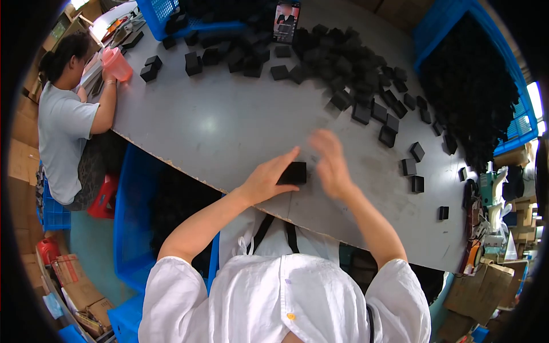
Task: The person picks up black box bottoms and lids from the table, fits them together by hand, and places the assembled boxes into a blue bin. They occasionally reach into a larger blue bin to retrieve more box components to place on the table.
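Note:
A small black box (295, 172) rests near the front edge of the grey table. My left hand (267, 178) is closed around its left side, thumb below and fingers above. Just right of the box, my right hand (331, 163) is in the air, smeared by motion. Its fingers look stretched out, and I see nothing in it. A gap separates it from the box.
A large pile of black boxes (343, 57) covers the table's (217, 120) far side. Several stand scattered at right. A phone (285, 23) stands behind. Blue crates (420, 51) flank the table. A seated person (68, 114) at left holds a pink cup (116, 64).

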A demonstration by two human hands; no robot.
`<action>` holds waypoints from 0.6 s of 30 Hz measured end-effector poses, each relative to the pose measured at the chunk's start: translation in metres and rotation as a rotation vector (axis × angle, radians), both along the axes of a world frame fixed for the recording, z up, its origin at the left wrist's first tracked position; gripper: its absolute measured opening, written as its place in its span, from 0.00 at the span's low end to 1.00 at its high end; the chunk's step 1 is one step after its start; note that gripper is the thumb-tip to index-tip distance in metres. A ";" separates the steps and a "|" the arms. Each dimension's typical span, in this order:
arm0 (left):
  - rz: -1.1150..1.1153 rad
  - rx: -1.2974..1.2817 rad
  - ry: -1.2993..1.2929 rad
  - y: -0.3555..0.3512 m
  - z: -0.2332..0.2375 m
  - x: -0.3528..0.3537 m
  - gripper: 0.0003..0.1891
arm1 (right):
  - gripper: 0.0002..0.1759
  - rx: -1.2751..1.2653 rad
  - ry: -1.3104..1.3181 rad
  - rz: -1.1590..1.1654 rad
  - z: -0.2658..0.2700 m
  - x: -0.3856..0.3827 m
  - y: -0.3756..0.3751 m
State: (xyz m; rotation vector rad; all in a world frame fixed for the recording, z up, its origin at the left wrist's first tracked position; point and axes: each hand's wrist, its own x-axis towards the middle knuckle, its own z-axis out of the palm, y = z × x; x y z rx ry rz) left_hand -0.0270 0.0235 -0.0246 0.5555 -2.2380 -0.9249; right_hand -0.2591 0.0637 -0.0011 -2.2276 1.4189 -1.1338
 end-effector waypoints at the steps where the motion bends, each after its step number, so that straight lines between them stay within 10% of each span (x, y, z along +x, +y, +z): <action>1: -0.021 -0.212 -0.076 -0.001 0.000 -0.001 0.42 | 0.27 0.017 -0.072 -0.155 -0.005 -0.021 -0.017; 6: 0.028 -0.313 -0.177 0.007 0.009 -0.006 0.35 | 0.29 -0.044 0.554 -0.609 -0.039 -0.107 -0.069; 18: 0.067 -0.259 -0.123 0.009 0.013 -0.007 0.42 | 0.27 0.077 0.217 -0.342 -0.010 -0.056 -0.010</action>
